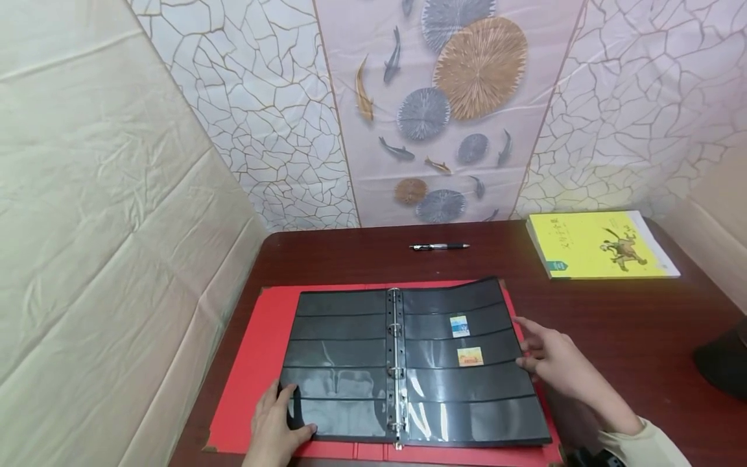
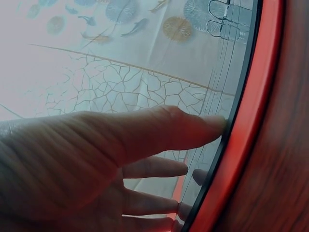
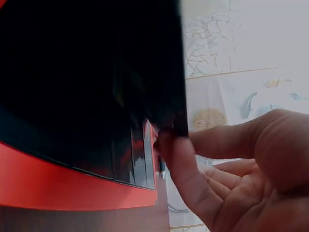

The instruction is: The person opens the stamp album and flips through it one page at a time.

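A red ring-binder stamp album (image 1: 248, 363) lies open on the table, with black pocket pages on both sides of its metal rings (image 1: 396, 350). In the right page (image 1: 428, 376) sit a blue-and-white stamp (image 1: 460, 326) and, below it, a yellow-orange stamp (image 1: 470, 357). My right hand (image 1: 557, 360) pinches that page's outer edge between thumb and index finger (image 3: 181, 169); the page's upper right part is slightly raised. On the lower left corner of the left page (image 1: 344, 350) rests my left hand (image 1: 271, 418), fingers spread, thumb (image 2: 183, 128) at the bottom edge.
A black pen (image 1: 439, 246) lies behind the album. At the back right is a yellow book (image 1: 601, 245). A dark object (image 1: 723, 360) stands at the table's right side. Patterned cloth (image 1: 280, 117) hangs behind the table, and plain cloth (image 1: 117, 233) at the left.
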`<state>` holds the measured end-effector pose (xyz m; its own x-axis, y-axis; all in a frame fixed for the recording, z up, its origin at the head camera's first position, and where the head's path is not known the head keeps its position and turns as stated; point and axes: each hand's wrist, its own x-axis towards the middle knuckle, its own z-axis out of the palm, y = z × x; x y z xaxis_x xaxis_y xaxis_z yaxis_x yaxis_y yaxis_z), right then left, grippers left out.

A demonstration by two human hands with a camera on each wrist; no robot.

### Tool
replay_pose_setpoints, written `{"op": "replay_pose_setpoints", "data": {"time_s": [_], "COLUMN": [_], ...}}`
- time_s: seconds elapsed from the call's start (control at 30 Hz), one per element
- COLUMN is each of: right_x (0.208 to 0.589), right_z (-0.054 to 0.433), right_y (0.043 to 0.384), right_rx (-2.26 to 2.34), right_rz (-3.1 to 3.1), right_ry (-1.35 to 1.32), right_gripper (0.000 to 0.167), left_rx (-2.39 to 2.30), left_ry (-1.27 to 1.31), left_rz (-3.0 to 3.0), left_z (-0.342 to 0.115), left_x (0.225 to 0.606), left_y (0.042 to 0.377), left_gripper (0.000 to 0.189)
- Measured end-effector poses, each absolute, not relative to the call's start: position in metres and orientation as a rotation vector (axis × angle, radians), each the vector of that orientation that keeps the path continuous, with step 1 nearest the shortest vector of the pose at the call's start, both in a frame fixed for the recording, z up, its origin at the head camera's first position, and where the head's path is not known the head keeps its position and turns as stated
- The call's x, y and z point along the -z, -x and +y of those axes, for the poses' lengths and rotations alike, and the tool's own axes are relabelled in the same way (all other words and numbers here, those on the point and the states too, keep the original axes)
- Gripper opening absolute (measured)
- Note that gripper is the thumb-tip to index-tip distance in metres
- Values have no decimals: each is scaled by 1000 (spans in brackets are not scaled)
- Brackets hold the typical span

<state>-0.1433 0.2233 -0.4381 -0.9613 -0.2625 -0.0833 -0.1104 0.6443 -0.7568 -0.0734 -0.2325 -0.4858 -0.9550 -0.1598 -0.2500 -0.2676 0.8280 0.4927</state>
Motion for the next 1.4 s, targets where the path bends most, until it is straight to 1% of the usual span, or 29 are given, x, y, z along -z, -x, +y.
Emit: {"op": "replay_pose_setpoints", "data": {"time_s": [0.1, 0.3, 0.47, 0.7, 0.8, 1.03, 1.4], "right_x": [433, 420, 406, 389, 379, 358, 333], "right_z": [225, 224, 218, 204, 196, 175, 147], "right_y": [144, 144, 142, 141, 140, 142, 142], "right_rx": [1300, 1364, 1450, 1551, 1568, 1534, 1470], "right_rz": [2574, 2504, 2481, 2507, 2537, 2606, 2721], "right_ry": [305, 324, 303, 374, 400, 422, 471], "right_gripper": [67, 70, 68, 65, 65, 61, 54], "left_rx": [-806, -777, -767, -854, -931, -1136, -1222], "left_ry": [332, 330, 322, 305, 289, 282, 117], "left_rz": [2814, 2826, 2817, 2842, 2882, 2928, 3038], "left_z": [-233, -232, -231, -226, -221, -204, -182], "left_x": [485, 484, 483, 479, 474, 457, 433], "left_y": [73, 73, 73, 74, 75, 78, 84], "left_gripper": [79, 79, 78, 75, 75, 67, 65]}}
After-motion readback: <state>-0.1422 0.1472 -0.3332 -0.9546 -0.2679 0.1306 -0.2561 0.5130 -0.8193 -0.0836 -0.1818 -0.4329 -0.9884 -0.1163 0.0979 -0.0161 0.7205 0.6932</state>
